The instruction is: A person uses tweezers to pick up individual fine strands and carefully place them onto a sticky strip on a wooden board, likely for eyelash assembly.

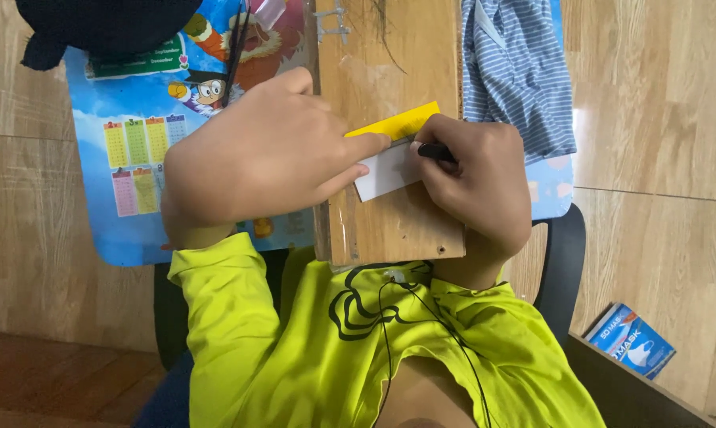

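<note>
Looking down past our lime-green long-sleeved shirt (294, 349), we see a brown wooden board (390, 226) lying before us. Our left hand (255, 158) presses flat, fingers spread, pinning a small white paper strip (386, 173) and a yellow paper strip (398, 123) just behind it against the board. Our right hand (473, 178) has its grip closed around a black pen (436, 151), tip touching the white strip. Farther off lie a blue cartoon calendar sheet (136, 150) and a blue-striped cloth (516, 71).
</note>
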